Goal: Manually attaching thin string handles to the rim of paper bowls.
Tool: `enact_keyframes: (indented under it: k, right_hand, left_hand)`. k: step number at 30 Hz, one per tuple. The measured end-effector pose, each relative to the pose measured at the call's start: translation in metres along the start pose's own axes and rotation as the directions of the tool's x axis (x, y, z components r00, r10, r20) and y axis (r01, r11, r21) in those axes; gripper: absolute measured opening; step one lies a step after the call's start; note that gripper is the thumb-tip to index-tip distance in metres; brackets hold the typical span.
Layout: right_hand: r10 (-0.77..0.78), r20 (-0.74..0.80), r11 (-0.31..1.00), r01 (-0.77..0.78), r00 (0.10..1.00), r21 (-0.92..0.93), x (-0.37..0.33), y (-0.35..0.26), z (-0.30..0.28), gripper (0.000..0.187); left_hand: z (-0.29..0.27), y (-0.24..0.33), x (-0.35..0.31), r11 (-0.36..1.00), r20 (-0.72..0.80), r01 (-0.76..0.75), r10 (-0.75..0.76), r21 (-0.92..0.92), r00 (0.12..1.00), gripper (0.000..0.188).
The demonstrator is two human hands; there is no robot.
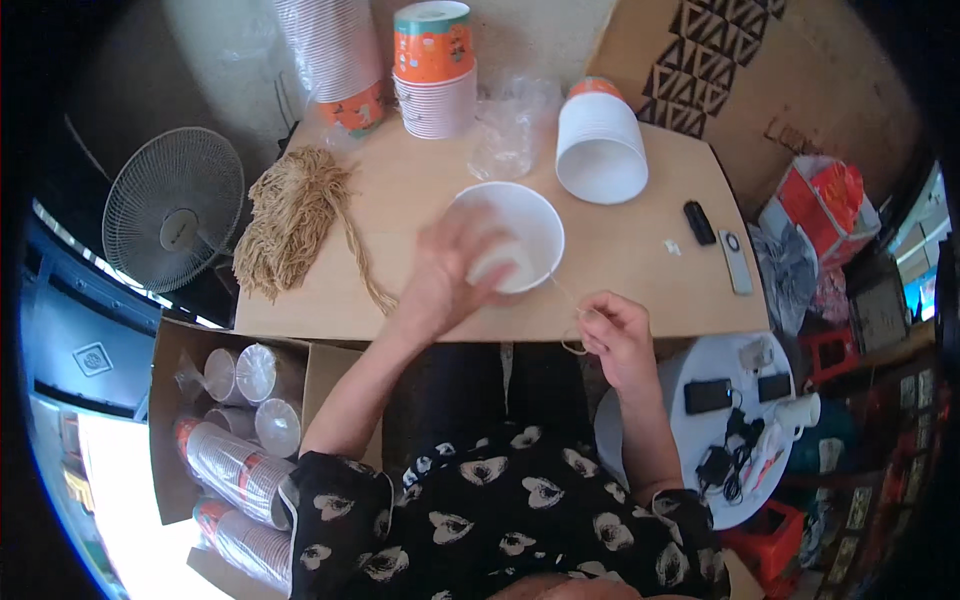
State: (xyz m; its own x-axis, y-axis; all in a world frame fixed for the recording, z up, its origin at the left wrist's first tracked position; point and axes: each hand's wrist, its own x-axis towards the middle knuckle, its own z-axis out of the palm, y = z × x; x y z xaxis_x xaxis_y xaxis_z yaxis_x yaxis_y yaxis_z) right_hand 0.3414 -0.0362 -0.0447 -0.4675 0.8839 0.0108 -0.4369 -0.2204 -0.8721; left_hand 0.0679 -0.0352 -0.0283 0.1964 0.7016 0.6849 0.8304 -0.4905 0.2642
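A white paper bucket stands on the table with its round mouth facing up. My left hand is over its near-left rim, blurred, fingers spread, with nothing seen in it; whether it touches the rim I cannot tell. To the right, at the table's front edge, my right hand pinches a thin tan string. The string runs up to the bucket's right rim, and a loop of it hangs by my fingers. A big bundle of tan strings lies at the left, one strand trailing toward my left forearm.
Stacked paper buckets stand at the back, and another stack lies on its side. Crumpled clear plastic is between them. A fan stands left, above a carton of wrapped buckets. A round side table holds phones and cables.
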Motion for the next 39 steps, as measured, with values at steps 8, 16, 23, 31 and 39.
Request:
enact_keyframes:
  k: [8,16,23,31,39]
  right_hand:
    - [0.059,0.067,0.761,-0.001,0.996,-0.649,-0.081,0.010,0.013,0.012]
    - [0.101,0.129,0.746,0.011,0.986,-0.666,-0.122,0.030,0.003,0.013]
    - [0.126,0.217,0.816,0.023,0.968,-0.577,-0.075,0.070,0.006,0.016]
    - [0.282,0.367,0.817,-0.021,0.886,-0.576,-0.067,0.086,0.016,0.017]
    - [0.140,0.359,0.859,0.067,0.923,-0.507,-0.078,0.094,0.009,0.017]
  left_hand:
    - [0.011,-0.077,0.000,0.924,0.101,0.377,-0.382,0.066,0.918,0.053]
    - [0.028,-0.106,0.058,0.968,0.226,0.241,-0.250,0.070,0.941,0.036]
    - [0.065,0.070,0.033,0.996,0.450,-0.091,0.087,-0.013,0.889,0.043]
    - [0.140,0.062,-0.043,0.978,0.628,-0.082,-0.058,0.192,0.776,0.080]
    - [0.106,0.111,-0.026,0.868,0.543,-0.209,0.452,-0.451,0.708,0.044]
